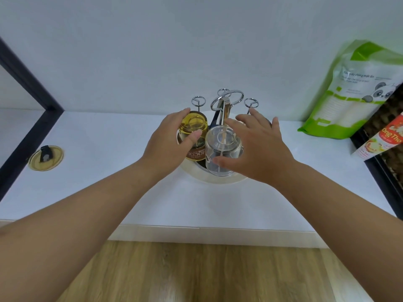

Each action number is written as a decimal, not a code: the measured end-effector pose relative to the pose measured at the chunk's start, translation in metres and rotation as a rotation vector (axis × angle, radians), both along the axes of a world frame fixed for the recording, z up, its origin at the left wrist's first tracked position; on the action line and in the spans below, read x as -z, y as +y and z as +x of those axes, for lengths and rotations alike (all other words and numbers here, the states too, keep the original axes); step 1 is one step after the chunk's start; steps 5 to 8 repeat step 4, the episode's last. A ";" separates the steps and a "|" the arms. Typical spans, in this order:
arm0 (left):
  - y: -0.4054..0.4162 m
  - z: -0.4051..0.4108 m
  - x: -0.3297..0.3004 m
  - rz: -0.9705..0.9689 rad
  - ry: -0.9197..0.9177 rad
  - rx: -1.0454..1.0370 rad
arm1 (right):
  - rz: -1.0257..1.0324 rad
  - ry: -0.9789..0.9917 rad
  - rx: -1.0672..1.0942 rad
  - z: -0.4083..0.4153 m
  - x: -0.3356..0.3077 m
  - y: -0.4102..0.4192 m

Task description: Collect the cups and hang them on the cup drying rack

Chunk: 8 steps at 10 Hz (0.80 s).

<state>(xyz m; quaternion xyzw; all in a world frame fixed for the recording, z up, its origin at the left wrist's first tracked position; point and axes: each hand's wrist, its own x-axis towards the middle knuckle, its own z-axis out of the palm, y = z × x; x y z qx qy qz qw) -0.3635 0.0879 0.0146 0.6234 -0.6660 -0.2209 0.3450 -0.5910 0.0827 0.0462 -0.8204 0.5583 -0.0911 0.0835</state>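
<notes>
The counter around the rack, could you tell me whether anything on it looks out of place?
One oddity: a pulled-off can lid lies loose at the counter's left end, apart from the rack. The cups look upside down on their pegs, nothing spilled.

A plain white wall filled the upper half, evenly lit, with no hard shadows. Below it ran a white counter with a pale front edge. Wood-plank floor showed at 6 o'clock. At 9 o'clock a dark frame slanted down across the wall to the counter. At 3 o'clock a dark-edged unit stood at the counter's end.
</notes>
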 end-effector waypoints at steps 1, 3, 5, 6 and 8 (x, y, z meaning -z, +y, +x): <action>0.001 -0.001 0.000 0.016 0.019 0.002 | 0.010 -0.005 0.000 -0.001 0.000 -0.001; 0.006 0.003 -0.010 0.040 0.052 -0.002 | 0.032 -0.018 0.002 -0.003 -0.012 0.005; 0.014 0.003 -0.025 0.035 0.051 -0.015 | 0.041 -0.054 0.026 -0.009 -0.024 0.011; 0.014 0.003 -0.025 0.035 0.051 -0.015 | 0.041 -0.054 0.026 -0.009 -0.024 0.011; 0.014 0.003 -0.025 0.035 0.051 -0.015 | 0.041 -0.054 0.026 -0.009 -0.024 0.011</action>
